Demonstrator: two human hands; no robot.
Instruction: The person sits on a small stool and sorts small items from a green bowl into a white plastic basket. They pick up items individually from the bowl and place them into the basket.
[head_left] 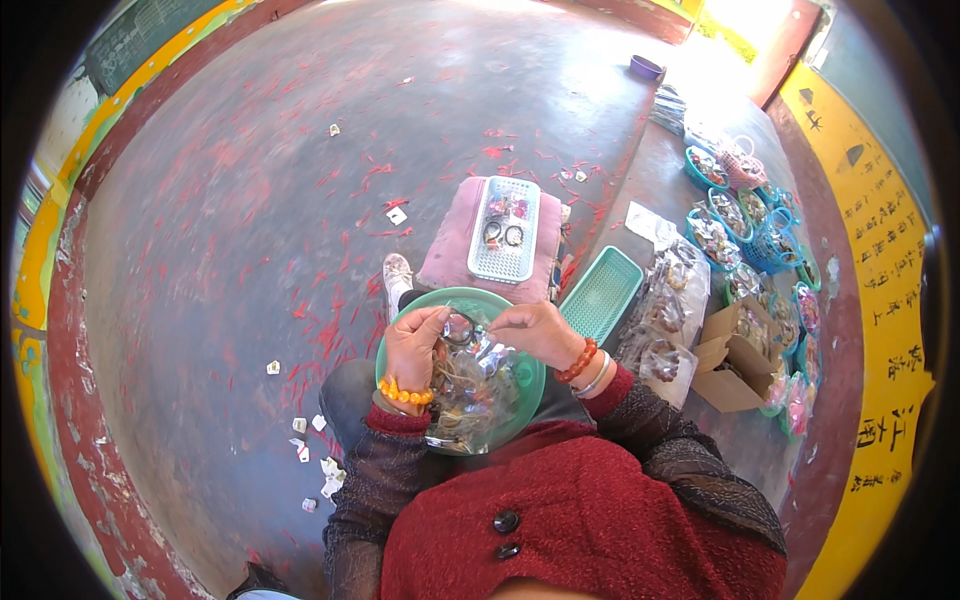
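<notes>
A round green basin [530, 391] rests on my lap, with a pile of small shiny pieces in clear plastic [468, 398] inside it. Over its far part, my left hand [411, 347] is closed in a pinch on a thin black loop [459, 327], like a bracelet or hair tie. To the right, my right hand [543, 334] has thumb and fingers pinched together close to the loop; what they hold is too small to make out. Just ahead, a white tray [505, 262] on a pink cushion [452, 250] carries two black loops and small packets.
An empty-looking green basket [602, 292] stands to the right, beside clear bags [672, 300] and an open cardboard box [735, 365]. Several filled baskets [775, 245] line the right wall. A purple basin [646, 67] sits far off. Red scraps and white paper bits [332, 476] litter the floor.
</notes>
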